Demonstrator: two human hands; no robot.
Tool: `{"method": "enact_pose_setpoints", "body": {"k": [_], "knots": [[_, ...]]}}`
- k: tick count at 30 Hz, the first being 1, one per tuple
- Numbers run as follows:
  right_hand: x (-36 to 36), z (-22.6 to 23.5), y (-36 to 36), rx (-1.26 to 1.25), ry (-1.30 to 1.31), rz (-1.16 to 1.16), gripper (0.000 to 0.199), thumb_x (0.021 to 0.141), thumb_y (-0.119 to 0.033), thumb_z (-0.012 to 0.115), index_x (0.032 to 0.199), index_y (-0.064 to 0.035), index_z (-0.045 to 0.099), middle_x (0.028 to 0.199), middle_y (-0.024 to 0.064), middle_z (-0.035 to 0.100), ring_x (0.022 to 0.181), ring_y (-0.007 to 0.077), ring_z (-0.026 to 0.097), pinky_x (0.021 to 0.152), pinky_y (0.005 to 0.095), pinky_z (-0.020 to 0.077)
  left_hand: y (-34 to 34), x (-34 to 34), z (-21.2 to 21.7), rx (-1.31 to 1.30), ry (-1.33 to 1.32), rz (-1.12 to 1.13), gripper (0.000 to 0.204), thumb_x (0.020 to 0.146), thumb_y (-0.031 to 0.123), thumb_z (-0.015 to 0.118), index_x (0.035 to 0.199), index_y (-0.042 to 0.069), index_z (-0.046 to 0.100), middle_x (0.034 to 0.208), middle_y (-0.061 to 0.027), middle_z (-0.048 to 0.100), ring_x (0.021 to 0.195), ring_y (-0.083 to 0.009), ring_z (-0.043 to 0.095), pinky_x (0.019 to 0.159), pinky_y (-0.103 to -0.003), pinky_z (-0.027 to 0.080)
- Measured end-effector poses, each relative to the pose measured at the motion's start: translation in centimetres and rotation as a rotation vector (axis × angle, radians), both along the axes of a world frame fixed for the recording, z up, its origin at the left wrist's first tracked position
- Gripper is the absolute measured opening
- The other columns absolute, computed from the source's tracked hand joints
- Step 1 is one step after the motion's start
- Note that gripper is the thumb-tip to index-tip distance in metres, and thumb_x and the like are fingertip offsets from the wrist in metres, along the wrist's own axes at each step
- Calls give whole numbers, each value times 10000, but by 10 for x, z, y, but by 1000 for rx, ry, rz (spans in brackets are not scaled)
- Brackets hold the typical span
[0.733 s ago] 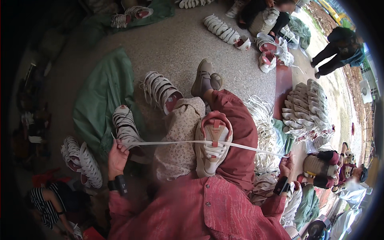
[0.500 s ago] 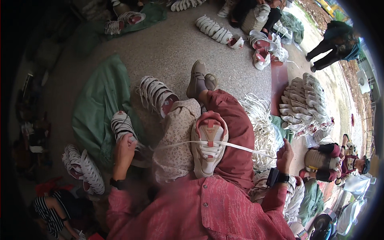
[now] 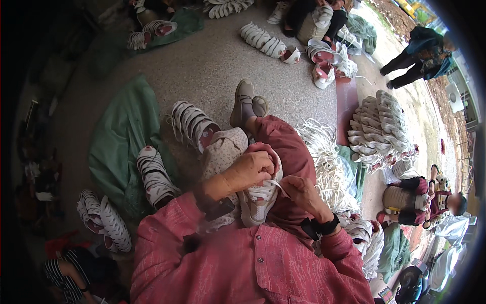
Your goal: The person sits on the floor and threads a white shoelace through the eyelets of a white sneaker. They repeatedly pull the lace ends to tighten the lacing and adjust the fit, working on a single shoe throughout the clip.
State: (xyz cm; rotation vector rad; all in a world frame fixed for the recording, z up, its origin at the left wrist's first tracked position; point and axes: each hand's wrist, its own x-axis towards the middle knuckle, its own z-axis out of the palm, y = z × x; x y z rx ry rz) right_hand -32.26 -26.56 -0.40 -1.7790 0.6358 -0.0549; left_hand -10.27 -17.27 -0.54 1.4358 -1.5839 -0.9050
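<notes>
Gripping the white shoe (image 3: 257,202), left hand (image 3: 251,169) clamps its top; right hand (image 3: 299,191) pinches its lace (image 3: 276,184).

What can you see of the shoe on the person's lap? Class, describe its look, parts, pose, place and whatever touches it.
The shoe is a white sneaker with pink lining at its opening, which looks like fabric or synthetic leather. It lies on the lap, sole down against red trousers, toe towards the person's body. Flat white laces cross its front. The left hand covers its opening from above; the right hand pinches a lace end beside it. Its sole is hidden.
</notes>
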Motion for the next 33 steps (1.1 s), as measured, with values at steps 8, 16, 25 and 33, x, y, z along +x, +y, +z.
{"method": "enact_pose_setpoints", "body": {"k": [8,16,25,33], "knots": [[2,9,-18,432,109,-23,202,972,-178,592,908,-28,710,754,-29,612,660,43,502,580,212,391,-4,3,-1,149,61,-56,139,764,106,741,847,5,693,860,-45,613,787,-164,651,698,-293,500],[2,-6,-8,29,-10,-48,190,944,-192,607,951,-33,710,693,2,590,628,100,560,542,290,443,-9,1,-6,101,-89,-103,142,758,152,726,850,45,730,900,-62,641,877,-222,652,786,-339,498],[-4,10,-29,234,137,47,158,988,-139,558,1014,-18,657,804,23,663,714,106,623,640,260,501,-1,-9,2,58,-182,4,142,755,180,698,863,94,732,939,-61,687,938,-250,666,887,-374,496],[6,0,0,3,2,-53,116,959,-96,577,969,-3,645,737,59,652,686,182,640,648,333,514,-2,-9,7,154,-220,13,134,748,187,698,843,94,713,897,-41,670,913,-243,661,832,-368,502]]}}
